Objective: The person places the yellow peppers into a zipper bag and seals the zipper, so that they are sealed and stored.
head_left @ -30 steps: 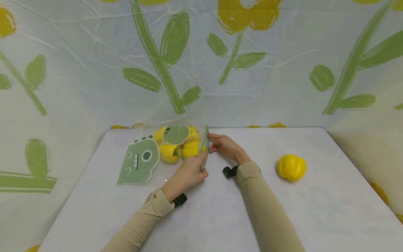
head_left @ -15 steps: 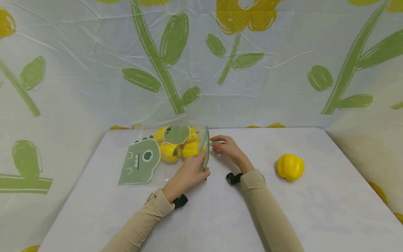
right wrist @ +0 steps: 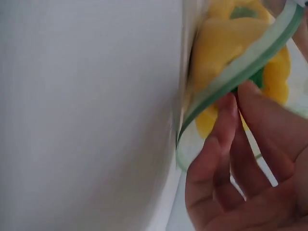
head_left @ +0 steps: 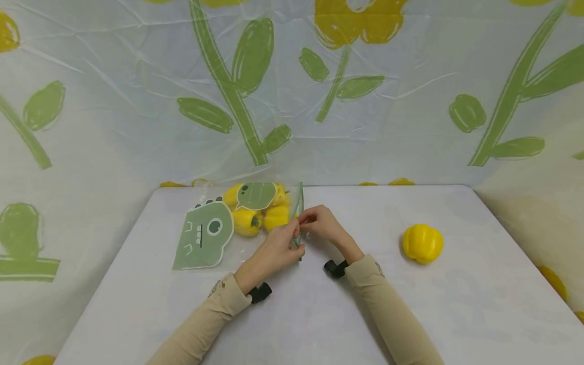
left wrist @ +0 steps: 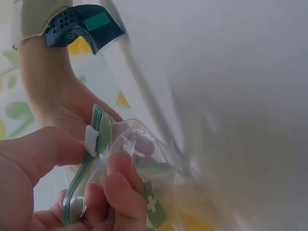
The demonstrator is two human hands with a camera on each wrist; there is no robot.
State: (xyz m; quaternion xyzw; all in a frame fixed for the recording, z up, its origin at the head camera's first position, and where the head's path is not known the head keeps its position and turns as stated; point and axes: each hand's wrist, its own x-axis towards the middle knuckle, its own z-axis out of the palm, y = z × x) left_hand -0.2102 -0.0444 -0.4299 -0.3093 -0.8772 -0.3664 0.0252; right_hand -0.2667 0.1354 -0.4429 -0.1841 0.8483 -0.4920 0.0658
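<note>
A clear zip bag with a green dinosaur print lies on the left half of the table, with several yellow bell peppers inside. Its green zip edge faces right and bows apart. My left hand pinches that edge near its front end; in the left wrist view the thumb is against a white slider. Close by, my right hand has thumb and fingertips together at the same edge, pinching the lip of the bag in the right wrist view. Another yellow bell pepper sits loose at the right.
A white-covered table carries everything. Behind it and at both sides hangs a cloth printed with flowers and leaves. Dark wrist cameras are strapped at both cuffs.
My right hand first drew slightly away from the zip edge, then came back to it lower down, beside the left fingers. The left hand kept its grip. The loose bell pepper stayed put.
</note>
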